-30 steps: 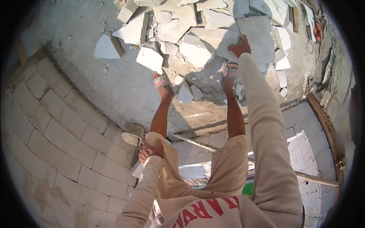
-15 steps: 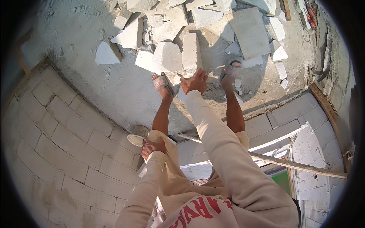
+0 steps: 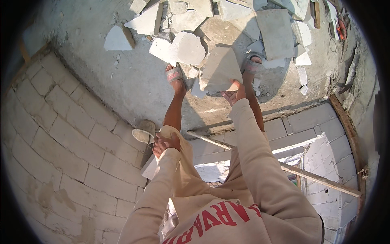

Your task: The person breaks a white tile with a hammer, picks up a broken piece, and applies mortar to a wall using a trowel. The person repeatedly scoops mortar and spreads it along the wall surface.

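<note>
My right hand [image 3: 234, 92] grips the near right corner of a broken pale aerated-concrete block [image 3: 221, 70], which is tilted with its broad face toward me. The block is between my sandalled feet, partly in shadow; whether its lower edge touches the floor I cannot tell. My left hand [image 3: 165, 145] lies over my left knee with its fingers spread and bent, holding nothing that I can see. Just beyond its fingers is a round, mortar-stained container [image 3: 144, 131]. Left of the held block sits a rough white block chunk [image 3: 187, 49].
Broken block pieces, among them a large slab [image 3: 275, 36], cover the far floor. A block wall [image 3: 77, 142] rises on the left. A wooden pole [image 3: 321, 179] crosses a white-framed opening at the lower right. A red-handled tool [image 3: 341, 29] lies at the far right.
My right hand has moved right and taken hold of the block. The block has shifted toward me and turned, so its broad face shows. My left hand stays at the knee.
</note>
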Motion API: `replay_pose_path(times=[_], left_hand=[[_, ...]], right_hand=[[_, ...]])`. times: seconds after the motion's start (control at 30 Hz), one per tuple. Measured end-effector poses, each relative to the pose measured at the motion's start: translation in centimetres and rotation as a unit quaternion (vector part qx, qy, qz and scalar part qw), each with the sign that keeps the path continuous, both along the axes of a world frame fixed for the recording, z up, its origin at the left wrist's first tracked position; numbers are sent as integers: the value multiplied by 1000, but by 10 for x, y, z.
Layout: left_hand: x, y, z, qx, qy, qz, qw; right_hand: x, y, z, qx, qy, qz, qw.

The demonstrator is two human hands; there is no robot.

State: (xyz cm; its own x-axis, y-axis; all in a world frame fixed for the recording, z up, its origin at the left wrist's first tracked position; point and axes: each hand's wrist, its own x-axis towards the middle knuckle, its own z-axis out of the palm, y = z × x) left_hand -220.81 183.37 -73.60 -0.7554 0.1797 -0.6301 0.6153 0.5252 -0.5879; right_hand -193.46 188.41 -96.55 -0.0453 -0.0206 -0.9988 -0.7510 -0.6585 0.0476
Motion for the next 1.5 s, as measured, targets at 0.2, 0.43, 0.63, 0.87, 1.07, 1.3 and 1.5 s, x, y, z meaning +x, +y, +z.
replay_pose_path(times=[0.2, 0.43, 0.63, 0.87, 1.07, 1.3, 1.5], left_hand=[[1, -3, -5, -7, -1, 20, 1000], [-3, -5, -1, 1, -16, 39, 999], [-25, 13, 18, 72, -53, -8, 996], [-50, 34, 48, 310, -345, 32, 885], [-56, 39, 72, 275, -523, 61, 804], [-77, 42, 182, 152, -461, -130, 864], [-93, 26, 211, 115, -545, -162, 814]], right_hand=[[-2, -27, 57, 38, 67, -139, 987], [-38, -20, 90, 19, 21, -220, 975], [-36, -18, 135, 33, -38, -104, 993], [-51, -39, 299, 43, -107, 43, 992], [-97, -75, 431, 136, -233, 106, 957], [-154, -127, 479, 84, -390, 137, 907], [-174, -180, 526, 83, -339, -16, 937]])
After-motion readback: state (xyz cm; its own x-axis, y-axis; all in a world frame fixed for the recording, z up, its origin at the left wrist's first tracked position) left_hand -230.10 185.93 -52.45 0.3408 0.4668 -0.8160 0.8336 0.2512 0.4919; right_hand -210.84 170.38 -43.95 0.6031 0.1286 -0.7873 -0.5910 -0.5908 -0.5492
